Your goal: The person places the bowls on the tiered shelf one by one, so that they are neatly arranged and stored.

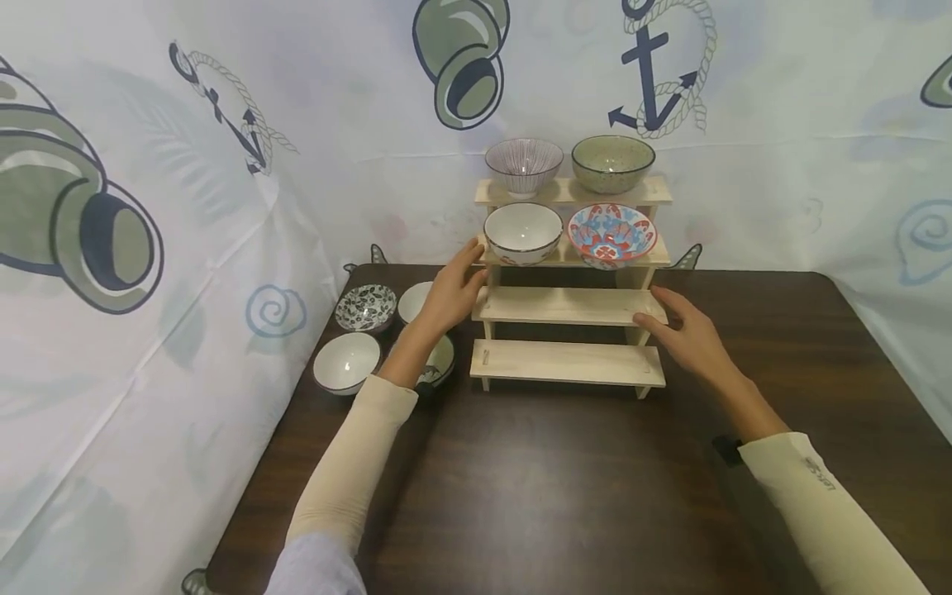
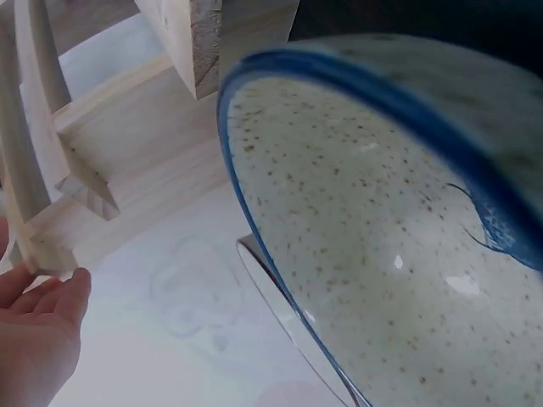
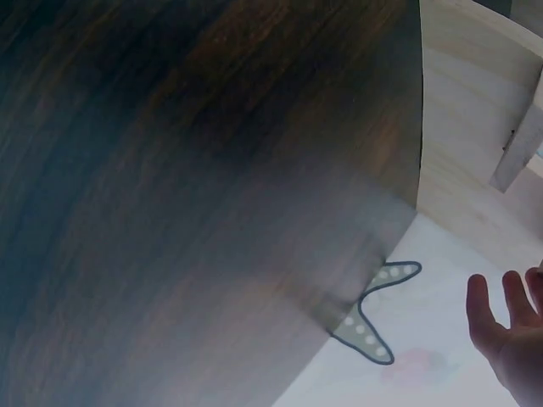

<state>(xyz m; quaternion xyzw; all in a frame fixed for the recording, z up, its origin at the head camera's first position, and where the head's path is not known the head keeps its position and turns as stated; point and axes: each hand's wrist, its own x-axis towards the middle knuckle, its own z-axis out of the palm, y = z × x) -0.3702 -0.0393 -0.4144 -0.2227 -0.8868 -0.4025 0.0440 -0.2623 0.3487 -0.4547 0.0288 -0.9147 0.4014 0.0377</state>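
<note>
Near the frame's upper centre, rested left hand (image 1: 449,293) and right hand (image 1: 692,337), both loosely spread, at opposite sides of a wooden shelf (image 1: 568,306) bearing four bowls (image 1: 523,230).

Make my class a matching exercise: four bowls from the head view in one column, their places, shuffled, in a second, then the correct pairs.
Bowls
1. striped bowl
2. green bowl
3. red-and-blue patterned bowl
4. black-and-white floral bowl

Places
A. on the table, to the left of the wooden stand
B. on the stand, upper row of bowls, right
C. on the stand, lower row of bowls, right
D. on the stand, upper row of bowls, left

Right pairs: 1-D, 2-B, 3-C, 4-A
</note>
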